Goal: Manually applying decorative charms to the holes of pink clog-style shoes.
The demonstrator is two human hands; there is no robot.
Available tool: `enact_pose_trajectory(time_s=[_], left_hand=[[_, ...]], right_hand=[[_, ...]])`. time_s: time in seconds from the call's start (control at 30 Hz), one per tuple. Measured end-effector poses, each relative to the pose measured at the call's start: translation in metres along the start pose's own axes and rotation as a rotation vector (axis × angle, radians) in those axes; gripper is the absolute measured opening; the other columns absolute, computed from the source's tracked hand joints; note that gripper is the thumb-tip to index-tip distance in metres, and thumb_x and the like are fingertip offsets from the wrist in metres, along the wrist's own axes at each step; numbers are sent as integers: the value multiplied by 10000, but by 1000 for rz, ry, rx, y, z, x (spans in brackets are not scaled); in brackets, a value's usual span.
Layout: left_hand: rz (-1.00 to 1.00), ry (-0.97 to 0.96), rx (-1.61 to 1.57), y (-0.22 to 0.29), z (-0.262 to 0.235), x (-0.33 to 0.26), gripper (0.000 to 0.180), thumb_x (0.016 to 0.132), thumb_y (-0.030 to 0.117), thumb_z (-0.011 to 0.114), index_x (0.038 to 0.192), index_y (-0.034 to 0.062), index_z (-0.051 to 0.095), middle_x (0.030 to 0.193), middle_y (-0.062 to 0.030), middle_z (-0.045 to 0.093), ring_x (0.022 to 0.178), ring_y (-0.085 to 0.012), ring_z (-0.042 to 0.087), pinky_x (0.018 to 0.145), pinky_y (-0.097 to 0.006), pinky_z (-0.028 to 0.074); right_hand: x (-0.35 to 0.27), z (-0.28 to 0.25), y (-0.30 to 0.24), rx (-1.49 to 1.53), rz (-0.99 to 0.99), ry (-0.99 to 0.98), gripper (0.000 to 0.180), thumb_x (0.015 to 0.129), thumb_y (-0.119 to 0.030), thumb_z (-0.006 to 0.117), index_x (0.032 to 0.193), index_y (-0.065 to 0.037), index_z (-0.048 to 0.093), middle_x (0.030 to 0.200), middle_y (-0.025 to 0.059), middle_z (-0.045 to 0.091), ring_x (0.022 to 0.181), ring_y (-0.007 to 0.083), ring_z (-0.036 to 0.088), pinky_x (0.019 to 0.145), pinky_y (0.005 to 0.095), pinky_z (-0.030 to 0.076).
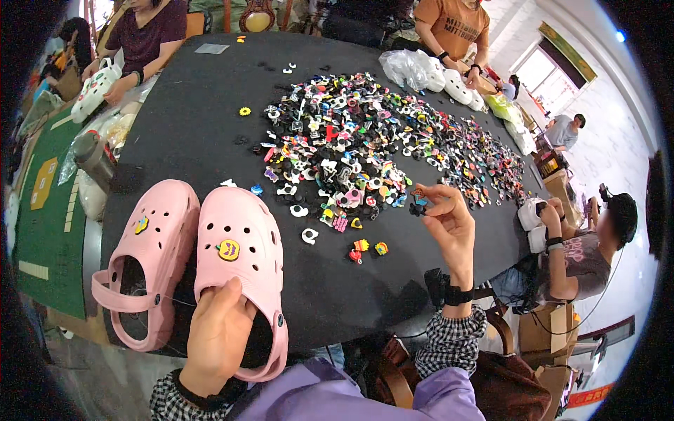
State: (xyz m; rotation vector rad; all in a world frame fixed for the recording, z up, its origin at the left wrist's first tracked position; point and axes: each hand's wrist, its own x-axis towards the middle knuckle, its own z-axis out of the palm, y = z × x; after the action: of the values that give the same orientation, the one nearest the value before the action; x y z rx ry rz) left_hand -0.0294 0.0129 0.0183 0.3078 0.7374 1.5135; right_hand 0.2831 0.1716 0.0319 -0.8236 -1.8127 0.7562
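A pair of pink clogs lies on the black table (189,119) at the left. My left hand (223,337) grips the right-hand clog (263,242), thumb on its upper and the other fingers inside the opening. A yellow pumpkin charm (227,250) sits in that clog's upper. The left-hand clog (175,207) bears a small yellow and blue charm (142,224). Above the table, my right hand (451,224) pinches a small blue and dark shoe charm (419,199) between thumb and fingertips. Just left of this hand lie several loose charms (361,245).
A wide heap of mixed charms (344,133) spreads across the table's middle. People work around it, one in orange (449,28) beside plastic bags (407,68) and white clogs (456,88). At the left stands a grey bottle (93,158) beside a green surface (56,238).
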Motion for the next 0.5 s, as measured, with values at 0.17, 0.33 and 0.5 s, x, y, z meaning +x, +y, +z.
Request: enact_pose_trajectory(time_s=[0.17,0.33,0.5], left_hand=[[-14,-4,-5,1,1,1,513,931,143,529,1390,40,324,1370,-118,442,1281,-254,421,1075,-441,335],[-21,11,-26,2,0,1,524,927,128,532,1395,41,313,1371,-117,441,1265,-255,439,1060,-439,362],[-32,38,-11,4,2,2,534,928,131,532,1399,32,301,1371,-120,441,1259,-259,446,1057,-439,369]], right_hand=[[16,1,6,-12,197,107,74,850,47,592,916,13,589,1045,114,628,954,149,604,831,272,482],[51,5,21,-325,289,142,200,850,-17,631,1050,-17,616,1002,91,658,864,126,620,748,256,509],[71,28,29,-474,-72,6,299,783,-54,693,1078,-59,645,1171,128,601,1028,280,598,837,352,495]])
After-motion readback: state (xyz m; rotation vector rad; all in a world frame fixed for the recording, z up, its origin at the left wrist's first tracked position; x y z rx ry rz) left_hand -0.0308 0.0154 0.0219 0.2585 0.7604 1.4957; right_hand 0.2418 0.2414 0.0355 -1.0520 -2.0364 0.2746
